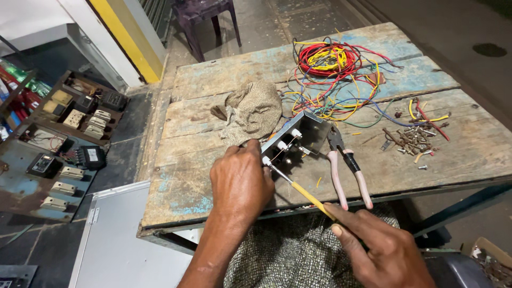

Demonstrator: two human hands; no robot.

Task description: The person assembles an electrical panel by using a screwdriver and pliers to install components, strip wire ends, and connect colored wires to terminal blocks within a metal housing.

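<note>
Old switch panels (58, 144) lay on the floor at far left, beside a grey sheet (114, 240). Wooden bench (213, 186) carried the work. Cloth (250, 109) lay crumpled left of centre. Left hand (240, 184) gripped the near end of a metal bracket (298, 136), fingers curled tight around it; bracket stood tilted on the bench, centre, white studs showing on its face. Right hand (381, 248), at lower right off the bench edge, pinched a yellow-handled screwdriver (298, 189), fingers pressed together on the handle; tip sat at a stud by the left thumb. Pliers (346, 168) lay just right of the bracket. Wire tangle (336, 69) lay behind. Screws (413, 140) lay scattered at far right.
</note>
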